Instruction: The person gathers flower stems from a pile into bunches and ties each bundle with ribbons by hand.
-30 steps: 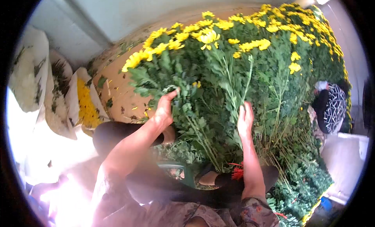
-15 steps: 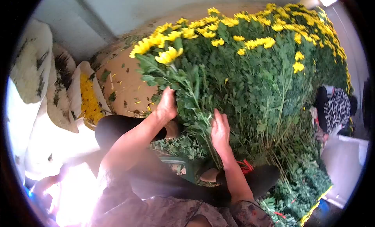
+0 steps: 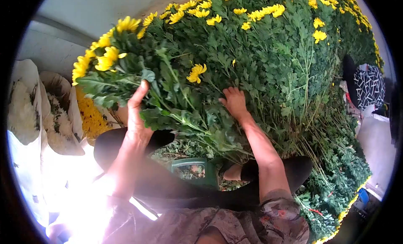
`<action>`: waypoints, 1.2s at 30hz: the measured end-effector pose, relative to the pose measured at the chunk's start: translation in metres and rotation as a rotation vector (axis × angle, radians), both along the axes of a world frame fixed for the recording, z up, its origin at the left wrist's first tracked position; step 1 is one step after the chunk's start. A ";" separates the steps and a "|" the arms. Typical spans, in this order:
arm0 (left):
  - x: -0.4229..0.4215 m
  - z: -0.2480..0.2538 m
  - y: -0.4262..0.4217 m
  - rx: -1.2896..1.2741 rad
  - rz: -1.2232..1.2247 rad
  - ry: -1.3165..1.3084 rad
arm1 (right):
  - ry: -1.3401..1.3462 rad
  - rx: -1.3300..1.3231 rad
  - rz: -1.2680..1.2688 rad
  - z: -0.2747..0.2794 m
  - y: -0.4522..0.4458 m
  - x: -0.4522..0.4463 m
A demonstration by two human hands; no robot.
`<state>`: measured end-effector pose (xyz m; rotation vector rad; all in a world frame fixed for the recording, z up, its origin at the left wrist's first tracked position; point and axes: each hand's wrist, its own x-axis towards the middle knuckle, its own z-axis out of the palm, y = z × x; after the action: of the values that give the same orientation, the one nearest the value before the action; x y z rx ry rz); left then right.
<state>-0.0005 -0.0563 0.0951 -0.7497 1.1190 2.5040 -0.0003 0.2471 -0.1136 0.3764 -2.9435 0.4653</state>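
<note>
My left hand (image 3: 137, 111) is closed round a bunch of yellow chrysanthemums (image 3: 111, 59) at the left, thumb uppermost. Their blooms point up and left, while the leafy stems slant down to the right, over my lap. At the near face of a large heap of chrysanthemums (image 3: 268, 63), my right hand (image 3: 234, 102) has its fingers curled at the stem of a single yellow chrysanthemum (image 3: 196, 73). Leaves partly hide where those fingers meet the stem.
White sacks (image 3: 31, 76) of pale and yellow petals or flower heads stand at the left. A green plastic container (image 3: 195, 162) sits between my legs with plant scraps around it. At right are a black-and-white patterned cloth (image 3: 369, 86) and a white sheet-like surface (image 3: 380, 147).
My left hand has carried the bunch left, away from the heap. My right hand has left the lower stems and moved up to the heap. The view has shifted slightly.
</note>
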 end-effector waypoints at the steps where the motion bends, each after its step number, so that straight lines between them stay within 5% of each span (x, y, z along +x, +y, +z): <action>1: 0.000 -0.003 0.003 -0.041 0.011 -0.039 | -0.068 -0.021 0.060 -0.012 0.003 -0.002; 4: -0.001 -0.012 0.011 -0.053 -0.017 -0.174 | -0.166 -0.396 -0.207 0.030 -0.004 -0.003; 12: -0.007 -0.057 0.018 0.189 -0.097 -0.178 | -0.137 -0.956 -0.126 0.098 -0.007 0.013; 20: -0.011 -0.045 0.025 0.274 -0.168 -0.231 | -0.160 -0.795 -0.162 0.159 -0.031 0.016; 26: -0.014 -0.051 0.029 0.221 -0.224 -0.149 | -0.297 -0.419 -0.150 0.236 -0.081 0.028; 28: -0.011 -0.053 0.033 0.124 -0.199 -0.119 | -0.316 -0.480 -0.086 0.222 -0.090 0.039; 30: -0.005 -0.081 0.042 0.133 -0.085 -0.014 | -0.015 -0.452 0.111 0.214 -0.105 0.042; 36: -0.012 -0.074 0.048 0.121 -0.079 0.029 | -0.124 -0.406 -0.069 0.212 -0.132 0.034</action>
<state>-0.0122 -0.0079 0.0209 -0.6265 0.9770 2.4975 0.0336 0.1146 0.0983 0.2009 -2.8611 1.0838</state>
